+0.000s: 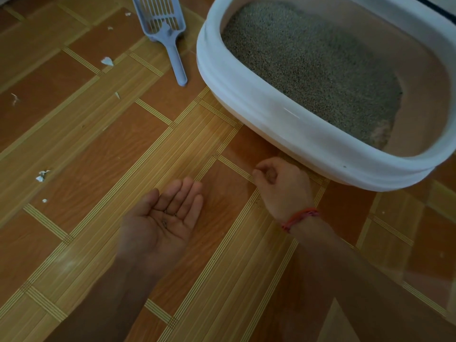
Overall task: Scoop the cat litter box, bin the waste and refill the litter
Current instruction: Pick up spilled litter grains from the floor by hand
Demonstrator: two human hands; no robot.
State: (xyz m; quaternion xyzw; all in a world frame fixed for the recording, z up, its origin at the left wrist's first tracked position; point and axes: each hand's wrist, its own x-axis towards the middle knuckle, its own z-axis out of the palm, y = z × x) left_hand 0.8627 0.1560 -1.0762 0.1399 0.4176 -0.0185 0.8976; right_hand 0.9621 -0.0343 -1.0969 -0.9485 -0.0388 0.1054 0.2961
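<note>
A white litter box (283, 124) stands on the floor at the upper right, holding grey litter (308, 60) that leaves its right end bare. A grey-blue slotted scoop (167, 33) lies on the floor to the box's left, handle toward me. My left hand (162, 218) is held palm up, fingers straight, with a few dark litter grains on the palm. My right hand (278, 186), a red thread on its wrist, hovers low by the box's near wall with fingertips pinched together; what they hold is too small to tell.
The floor is orange-and-tan patterned vinyl (98, 144). Several small white scraps (107, 61) lie scattered on it at the left, with another cluster of white scraps (42, 176) farther down. A few loose grains dot the floor near my right wrist.
</note>
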